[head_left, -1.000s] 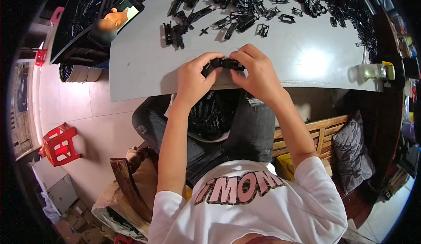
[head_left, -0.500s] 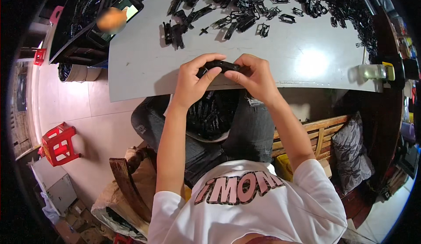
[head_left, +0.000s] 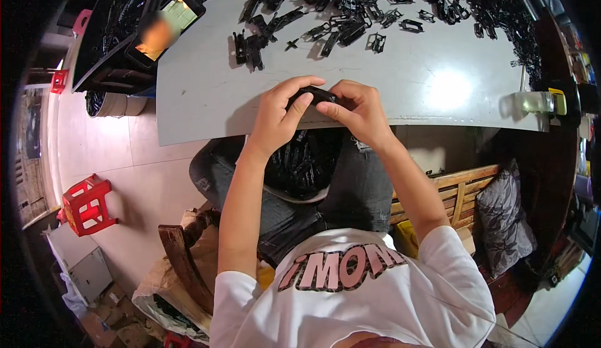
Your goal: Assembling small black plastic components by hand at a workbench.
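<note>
Between my two hands is a long, narrow black plastic part (head_left: 324, 96), held over the near edge of the grey-white table (head_left: 206, 91). My left hand (head_left: 282, 110) pinches its left end, thumb in front and fingers behind. The other end is gripped by my right hand (head_left: 362, 111), whose thumb presses on the near side. My fingers cover much of the part, so its exact kind does not show. Beyond my hands, several loose black plastic pieces (head_left: 253, 51) lie on the tabletop. A container of black pieces (head_left: 300, 166) sits between my legs.
Black plastic parts (head_left: 350, 4) are heaped along the table's far side. A phone (head_left: 166, 29) leans at the far left. At the right edge stands a jar (head_left: 535, 102). A red stool (head_left: 87, 205) is on the floor at left, a wooden bench (head_left: 451, 191) at right.
My hands have shifted slightly, and the black part is tilted a little more, its right end lower. Both hands keep their hold. The phone's picture has changed.
</note>
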The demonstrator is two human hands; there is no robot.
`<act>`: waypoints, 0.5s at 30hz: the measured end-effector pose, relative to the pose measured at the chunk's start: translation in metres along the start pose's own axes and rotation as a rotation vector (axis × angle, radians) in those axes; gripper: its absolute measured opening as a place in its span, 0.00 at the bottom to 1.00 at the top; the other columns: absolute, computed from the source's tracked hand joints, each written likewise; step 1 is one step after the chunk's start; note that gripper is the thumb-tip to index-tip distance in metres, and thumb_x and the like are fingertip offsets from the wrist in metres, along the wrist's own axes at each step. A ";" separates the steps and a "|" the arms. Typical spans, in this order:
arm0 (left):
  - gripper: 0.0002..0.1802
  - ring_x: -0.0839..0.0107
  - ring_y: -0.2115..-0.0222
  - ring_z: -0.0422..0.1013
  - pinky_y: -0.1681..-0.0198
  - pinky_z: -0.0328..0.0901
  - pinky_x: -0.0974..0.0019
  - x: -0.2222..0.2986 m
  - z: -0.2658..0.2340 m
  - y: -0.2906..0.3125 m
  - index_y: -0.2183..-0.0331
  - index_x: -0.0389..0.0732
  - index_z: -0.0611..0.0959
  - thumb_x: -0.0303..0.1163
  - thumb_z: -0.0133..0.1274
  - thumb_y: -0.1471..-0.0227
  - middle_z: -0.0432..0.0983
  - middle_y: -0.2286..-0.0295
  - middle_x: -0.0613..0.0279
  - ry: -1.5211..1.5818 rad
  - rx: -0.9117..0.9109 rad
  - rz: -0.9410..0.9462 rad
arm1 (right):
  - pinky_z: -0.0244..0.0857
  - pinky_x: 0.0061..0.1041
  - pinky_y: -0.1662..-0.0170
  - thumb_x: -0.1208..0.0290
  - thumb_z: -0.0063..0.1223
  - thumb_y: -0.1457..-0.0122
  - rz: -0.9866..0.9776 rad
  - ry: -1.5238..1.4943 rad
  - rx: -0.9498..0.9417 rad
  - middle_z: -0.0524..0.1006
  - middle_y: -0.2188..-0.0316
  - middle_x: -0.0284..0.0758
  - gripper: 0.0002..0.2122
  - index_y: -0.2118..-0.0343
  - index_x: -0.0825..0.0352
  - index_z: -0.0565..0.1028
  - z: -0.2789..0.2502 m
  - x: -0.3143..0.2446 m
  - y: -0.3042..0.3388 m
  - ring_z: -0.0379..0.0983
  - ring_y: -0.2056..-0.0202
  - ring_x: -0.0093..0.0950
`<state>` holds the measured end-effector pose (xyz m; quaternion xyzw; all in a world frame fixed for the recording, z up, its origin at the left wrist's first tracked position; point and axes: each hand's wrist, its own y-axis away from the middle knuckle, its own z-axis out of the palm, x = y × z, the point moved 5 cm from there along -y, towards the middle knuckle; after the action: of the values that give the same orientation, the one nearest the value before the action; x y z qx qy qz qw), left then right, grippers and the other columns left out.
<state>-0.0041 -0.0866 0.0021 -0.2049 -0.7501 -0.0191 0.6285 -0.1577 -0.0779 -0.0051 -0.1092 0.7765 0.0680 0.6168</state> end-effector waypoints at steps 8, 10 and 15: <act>0.09 0.85 0.75 0.63 0.70 0.59 0.78 -0.015 -0.062 -0.005 0.74 0.35 0.76 0.31 0.52 0.46 0.70 0.77 0.71 0.099 0.391 -0.147 | 0.62 0.22 0.74 0.63 0.61 0.49 -0.074 0.738 0.440 0.74 0.79 0.37 0.14 0.73 0.72 0.75 -0.089 -0.011 -0.049 0.69 0.77 0.23; 0.06 0.80 0.76 0.66 0.69 0.61 0.74 -0.004 -0.061 -0.021 0.73 0.36 0.76 0.28 0.55 0.51 0.70 0.78 0.68 0.017 0.386 -0.241 | 0.63 0.24 0.71 0.65 0.60 0.49 -0.079 0.855 0.448 0.74 0.76 0.40 0.13 0.72 0.72 0.74 -0.105 0.010 -0.065 0.70 0.75 0.28; 0.16 0.58 0.68 0.71 0.65 0.66 0.57 0.014 -0.057 -0.052 0.63 0.43 0.74 0.26 0.56 0.57 0.70 0.67 0.56 -0.696 0.353 0.035 | 0.66 0.28 0.68 0.75 0.52 0.49 -0.166 0.842 0.329 0.73 0.72 0.43 0.07 0.66 0.68 0.75 -0.104 0.015 -0.068 0.71 0.71 0.36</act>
<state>0.0304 -0.1463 0.0392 -0.1006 -0.9065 0.1916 0.3625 -0.2417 -0.1703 0.0058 -0.0897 0.9486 -0.1562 0.2602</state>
